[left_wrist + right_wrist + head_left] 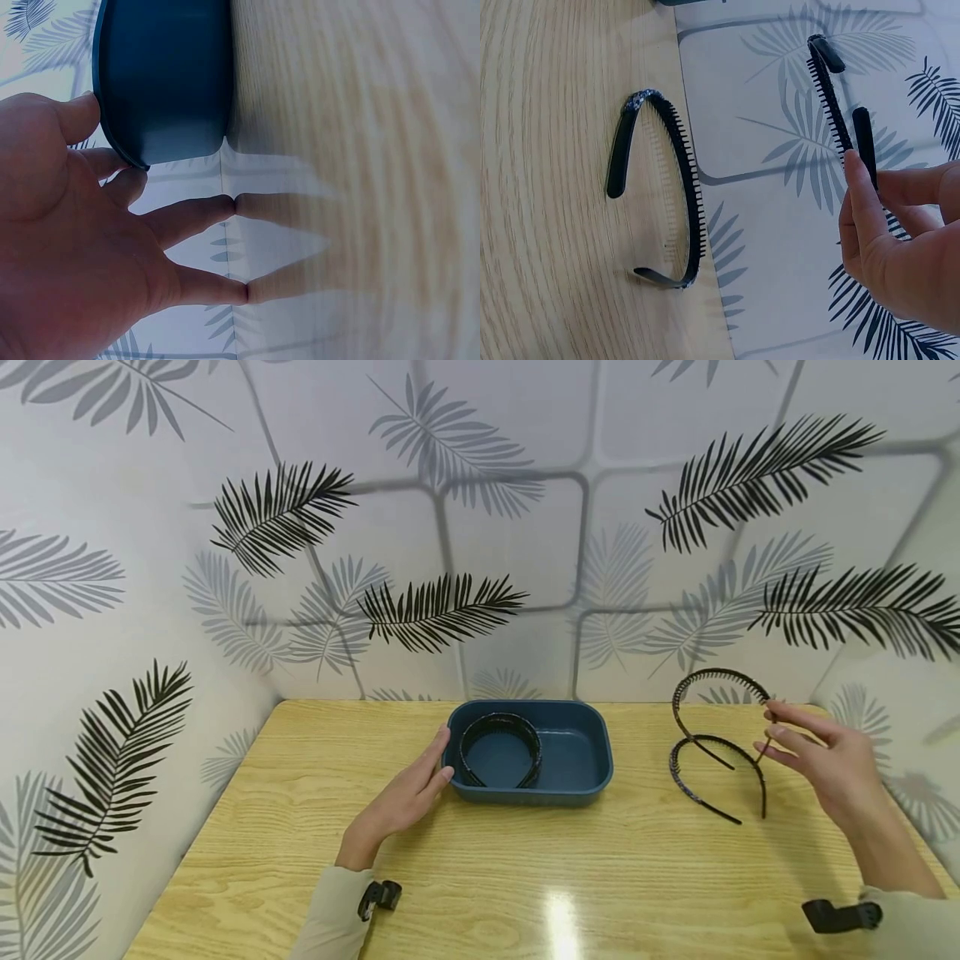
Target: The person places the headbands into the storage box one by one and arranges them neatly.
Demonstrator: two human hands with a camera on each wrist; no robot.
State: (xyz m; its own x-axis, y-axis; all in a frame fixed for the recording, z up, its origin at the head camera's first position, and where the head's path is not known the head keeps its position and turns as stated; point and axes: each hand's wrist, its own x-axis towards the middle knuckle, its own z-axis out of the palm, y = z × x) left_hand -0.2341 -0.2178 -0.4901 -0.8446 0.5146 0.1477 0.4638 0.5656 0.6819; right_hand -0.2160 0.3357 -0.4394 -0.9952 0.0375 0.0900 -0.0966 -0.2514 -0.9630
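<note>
My right hand [832, 756] pinches one arm of a black toothed headband [722, 673] between thumb and fingers, holding it raised above the table's right side. Below it, a second black toothed headband [694, 195] with a speckled part stands on the wood, apart from the hand. At the left end of a blue rectangular tray [576, 752], my left hand [401, 793] rests against the rim with fingers extended; the left wrist view shows the thumb at the rim and fingers spread beside the tray's end. Black headbands [536, 743] lie together inside the tray's left half; their number is unclear.
The light wooden table [525, 877] meets a wall [517, 552] with a leaf pattern along its back edge. The tray stands near that edge, left of the loose headband. A camera [378, 897] is strapped to each sleeve.
</note>
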